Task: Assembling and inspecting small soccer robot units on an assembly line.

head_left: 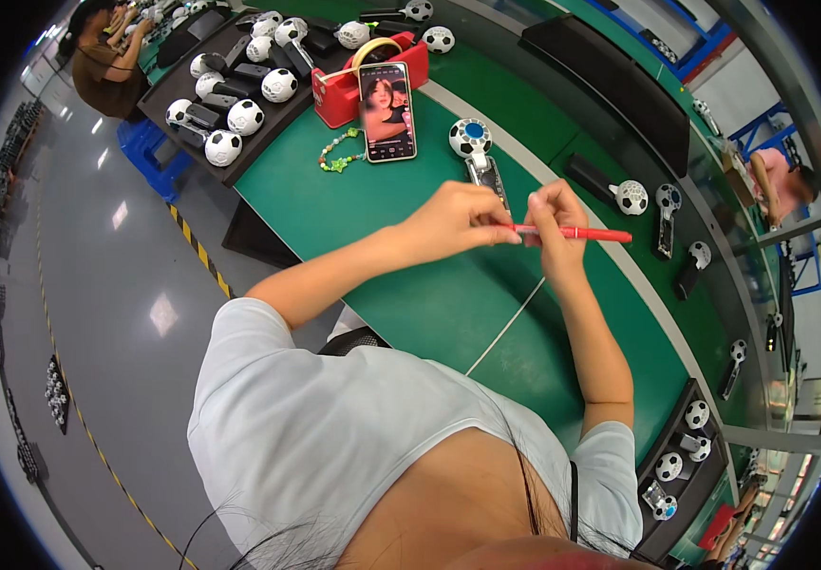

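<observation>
Over the green tabletop, both my hands come together on a slim red pen [600,235]. My left hand [453,223] pinches the pen's left end between thumb and fingertips. My right hand [557,223] is closed round its middle, and the other end sticks out to the right. Just beyond my hands lies a device with a football-patterned round head [470,138], a blue disc in it and an opened handle showing inner parts. My left hand partly covers that handle's lower end.
A phone [387,114] with a lit screen leans on a red tape dispenser [334,99]; a beaded strap [339,163] lies beside it. Football-headed devices fill a dark tray [230,174] at far left and another tray [652,541] at right. More lie along the green conveyor [610,228]. Other people work nearby.
</observation>
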`<state>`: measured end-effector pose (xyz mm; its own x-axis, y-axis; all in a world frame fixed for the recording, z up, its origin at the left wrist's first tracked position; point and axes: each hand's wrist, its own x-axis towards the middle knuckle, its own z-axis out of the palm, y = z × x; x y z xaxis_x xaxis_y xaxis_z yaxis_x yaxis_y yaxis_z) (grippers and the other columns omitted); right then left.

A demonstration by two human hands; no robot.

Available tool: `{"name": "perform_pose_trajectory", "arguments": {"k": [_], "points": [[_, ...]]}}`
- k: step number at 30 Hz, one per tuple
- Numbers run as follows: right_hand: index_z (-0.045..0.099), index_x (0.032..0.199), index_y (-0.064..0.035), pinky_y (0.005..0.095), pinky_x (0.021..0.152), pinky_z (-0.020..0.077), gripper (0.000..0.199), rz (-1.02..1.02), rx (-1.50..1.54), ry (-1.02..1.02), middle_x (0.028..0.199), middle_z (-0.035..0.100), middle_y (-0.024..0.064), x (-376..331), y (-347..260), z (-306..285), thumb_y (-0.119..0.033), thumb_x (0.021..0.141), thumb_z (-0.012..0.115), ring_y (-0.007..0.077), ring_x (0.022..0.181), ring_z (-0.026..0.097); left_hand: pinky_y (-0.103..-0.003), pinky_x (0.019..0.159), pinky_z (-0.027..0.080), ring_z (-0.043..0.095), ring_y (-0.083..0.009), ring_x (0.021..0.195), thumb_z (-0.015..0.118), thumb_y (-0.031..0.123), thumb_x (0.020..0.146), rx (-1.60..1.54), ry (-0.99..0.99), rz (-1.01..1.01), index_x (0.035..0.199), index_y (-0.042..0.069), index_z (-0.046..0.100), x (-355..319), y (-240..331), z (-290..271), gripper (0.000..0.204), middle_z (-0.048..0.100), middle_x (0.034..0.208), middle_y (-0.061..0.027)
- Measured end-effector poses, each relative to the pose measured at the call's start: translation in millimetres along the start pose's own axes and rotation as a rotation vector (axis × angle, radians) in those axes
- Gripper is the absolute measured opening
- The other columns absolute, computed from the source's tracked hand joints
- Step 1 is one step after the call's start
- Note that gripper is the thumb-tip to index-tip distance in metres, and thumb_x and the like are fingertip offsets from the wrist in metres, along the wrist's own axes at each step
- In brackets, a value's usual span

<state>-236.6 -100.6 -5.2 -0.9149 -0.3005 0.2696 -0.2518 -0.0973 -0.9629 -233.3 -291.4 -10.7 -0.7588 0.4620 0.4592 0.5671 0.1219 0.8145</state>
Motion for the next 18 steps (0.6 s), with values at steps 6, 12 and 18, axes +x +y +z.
{"name": "perform_pose_trajectory", "arguments": {"k": [6,12,18], "points": [[0.044,0.076,-0.0073,0.0179,0.045,0.0307,0.018,-0.105,-0.013,0.005,0.059,0.049,0.0016,-18.9,-27.6,-30.4,-0.017,0.090,0.049,0.0075,0.047,0.039,-0.025,0.051,0.042,0.052,-0.0141,0.054,0.070,0.015,0.081,-0.075,-0.557,-0.311,0.076,0.000,0.064,-25.3,13.7,-20.5,0.017,0.061,0.069,-0.0051],[0.055,0.095,-0.0020,0.0212,0.056,0.0359,0.034,-0.075,0.274,0.074,0.074,0.051,0.0040,8.6,16.3,-69.9,-0.035,0.095,0.051,0.0097,0.063,0.044,-0.033,0.087,0.044,0.055,-0.0214,0.103,0.066,0.019,0.084,0.190,-0.196,-0.018,0.081,0.005,0.058,-27.2,-48.9,-22.2,0.016,0.059,0.114,-0.0064],[0.058,0.089,-0.0042,0.0193,0.060,0.0400,0.013,0.179,0.226,0.121,0.075,0.057,0.0041,23.9,89.5,-32.4,-0.015,0.087,0.065,0.0082,0.066,0.050,-0.043,0.104,0.034,0.038,-0.0277,0.132,0.066,0.028,0.083,0.599,-0.182,0.216,0.080,0.008,0.054,-8.9,-85.0,-9.3,0.023,0.050,0.134,-0.0040]]}}
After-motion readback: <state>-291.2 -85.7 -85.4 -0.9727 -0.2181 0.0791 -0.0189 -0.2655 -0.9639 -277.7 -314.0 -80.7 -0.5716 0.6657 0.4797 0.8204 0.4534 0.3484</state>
